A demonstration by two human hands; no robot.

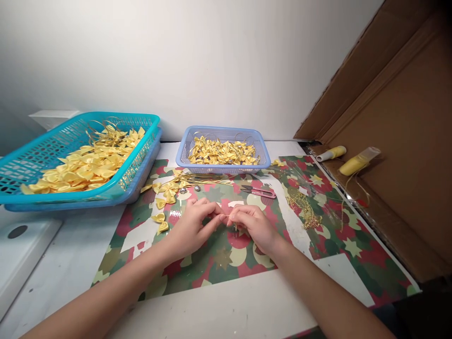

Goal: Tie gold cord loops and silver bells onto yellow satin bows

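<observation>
My left hand (198, 222) and my right hand (254, 227) meet over the patterned sheet, fingertips pinched close together. A thin yellowish thread (228, 216) runs between the two pinches; its ends are hidden by my fingers. Beyond my left hand lie loose yellow satin bows (170, 194), two small silver bells (197, 188) and a bundle of gold cords (201, 178). Pink-handled thread snips (259, 191) rest on the sheet just past my right hand.
A turquoise basket (76, 194) of yellow bows stands at the left, stacked on a blue one. Another blue basket (223, 166) of corded bows is at the back. Right of me are thread scraps (306, 212), yellow thread spools (356, 162) and a cardboard wall (399, 117).
</observation>
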